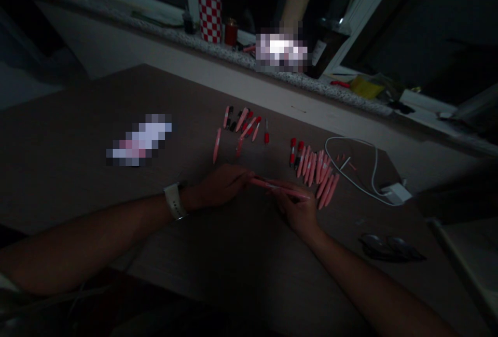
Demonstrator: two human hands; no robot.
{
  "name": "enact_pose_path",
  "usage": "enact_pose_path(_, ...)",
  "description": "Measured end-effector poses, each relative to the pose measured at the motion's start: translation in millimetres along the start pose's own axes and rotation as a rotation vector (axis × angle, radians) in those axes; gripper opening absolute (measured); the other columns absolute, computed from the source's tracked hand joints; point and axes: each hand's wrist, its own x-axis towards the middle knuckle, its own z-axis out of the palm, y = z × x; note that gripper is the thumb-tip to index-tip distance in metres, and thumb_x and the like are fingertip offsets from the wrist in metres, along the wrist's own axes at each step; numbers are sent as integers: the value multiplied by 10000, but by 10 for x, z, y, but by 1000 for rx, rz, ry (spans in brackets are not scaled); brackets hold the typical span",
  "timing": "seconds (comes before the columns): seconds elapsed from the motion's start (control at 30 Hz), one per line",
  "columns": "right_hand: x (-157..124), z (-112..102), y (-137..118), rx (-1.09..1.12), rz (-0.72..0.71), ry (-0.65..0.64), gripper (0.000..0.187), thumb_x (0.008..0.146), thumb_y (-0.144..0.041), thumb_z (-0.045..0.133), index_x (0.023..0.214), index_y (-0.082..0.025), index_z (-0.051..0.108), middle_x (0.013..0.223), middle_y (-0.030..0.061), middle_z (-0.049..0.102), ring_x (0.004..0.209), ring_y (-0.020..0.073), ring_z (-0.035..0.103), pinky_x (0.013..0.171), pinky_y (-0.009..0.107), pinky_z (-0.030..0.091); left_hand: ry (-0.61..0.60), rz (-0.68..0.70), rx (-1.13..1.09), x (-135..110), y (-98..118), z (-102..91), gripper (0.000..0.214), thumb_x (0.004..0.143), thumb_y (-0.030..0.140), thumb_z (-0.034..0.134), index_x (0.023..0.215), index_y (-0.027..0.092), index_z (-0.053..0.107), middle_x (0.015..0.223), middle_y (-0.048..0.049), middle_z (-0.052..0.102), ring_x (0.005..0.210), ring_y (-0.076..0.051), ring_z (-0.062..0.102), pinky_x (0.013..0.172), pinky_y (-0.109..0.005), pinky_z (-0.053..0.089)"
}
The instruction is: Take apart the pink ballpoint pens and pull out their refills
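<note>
Both my hands meet over a dim brown table point(163, 243), gripping a pink pen point(278, 188) held roughly level between them. The fingertips of my left hand point(227, 184) pinch its left end. My right hand point(301, 212) is closed around the right part of the pen. Beyond my left hand lie one pink pen point(217, 145) and a small clear pinkish piece point(239, 146). Further back are several pink, red and black pens point(243, 119). To the right of the hands several pink pens point(311, 166) lie side by side, with red-topped markers point(293, 151) at their left.
A white cable point(375, 160) with a charger block point(397, 193) loops at the right, around small loose pieces point(345, 163). Glasses point(391, 248) lie near the right edge. A blurred-out item point(140, 140) lies at left. On the sill stands a checkered bottle point(210, 13).
</note>
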Motion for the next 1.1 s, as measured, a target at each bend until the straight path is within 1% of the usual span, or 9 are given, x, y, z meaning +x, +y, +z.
enact_pose_path(0.07,-2,-6,1,3,6,-4,203,827,-379,717,921,-218,798,821,60,759,733,194,673,618,295,532,-2,-15,-18,-1,12,-3,455,1043,346,293,784,148,610,696,-5,584,645,-131,555,653,-258,403)
enact_pose_path(0.23,-7,-24,68,69,53,16,224,849,-373,700,970,-204,785,776,47,730,559,126,566,458,223,398,48,-12,-103,0,44,-7,284,973,390,513,1107,158,608,939,-40,658,797,-160,602,683,-259,437)
enact_pose_path(0.33,-15,-17,82,115,72,1,208,853,-364,704,974,-213,782,745,27,714,461,80,452,407,203,302,41,15,-61,4,29,-8,293,1007,357,432,960,147,629,867,-35,640,787,-161,592,714,-271,435)
enact_pose_path(0.43,-19,-8,72,113,79,-4,207,839,-366,719,956,-210,787,724,23,708,449,75,425,404,203,277,30,5,-18,5,16,-9,416,1039,339,320,825,146,621,750,-18,605,712,-149,567,697,-271,420)
enact_pose_path(0.6,-9,-5,53,121,82,23,227,839,-376,714,964,-201,784,731,29,715,462,81,445,417,205,297,44,12,-108,-1,30,-7,277,983,386,502,1085,152,610,932,-34,651,796,-152,592,687,-243,435)
enact_pose_path(0.77,-9,3,46,122,92,-8,237,820,-395,731,935,-196,787,673,21,690,431,76,413,391,206,261,21,5,-21,-1,-1,-7,423,1040,346,322,824,148,626,732,-11,599,699,-146,565,705,-263,421)
enact_pose_path(0.83,-9,-1,58,114,86,-8,237,829,-398,721,943,-201,786,673,20,685,440,82,422,398,210,271,-3,-1,-39,0,-5,-10,433,1044,360,306,870,151,643,728,-6,606,689,-145,570,693,-260,420)
enact_pose_path(0.97,-9,-13,81,111,73,13,255,837,-413,709,961,-201,780,730,32,705,460,89,450,415,217,299,7,3,-99,0,10,-8,295,990,408,477,1082,162,611,895,-25,658,772,-154,594,666,-240,426)
enact_pose_path(1.1,-14,-8,52,114,93,5,256,812,-409,732,935,-190,778,636,11,669,432,82,415,401,212,279,7,28,-29,5,-15,10,334,1022,356,386,894,151,618,832,-20,635,774,-150,586,725,-257,427)
